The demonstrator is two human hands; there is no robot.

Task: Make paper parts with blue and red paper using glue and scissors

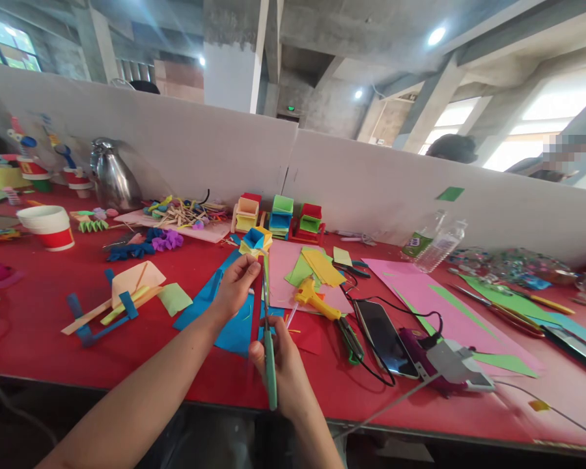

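Note:
Between the fingertips of my left hand [237,286] is the top end of a narrow dark red paper strip [257,309], which hangs down over the blue paper. My right hand [286,365] grips green-handled scissors [269,365], their blades pointing away from me alongside the strip. Whether the blades touch the strip is hard to tell. Just beyond my left fingertips sits a small blue and yellow folded paper box [254,241]. Blue paper sheets [232,329] lie under and beside both hands.
A yellow glue gun [317,299], a green cutter [350,342] and a phone [387,335] lie to the right, with cables around them. Paper cups [49,228] and a metal jug [112,176] stand left. Stacked paper boxes [280,218] stand near the white partition [361,176].

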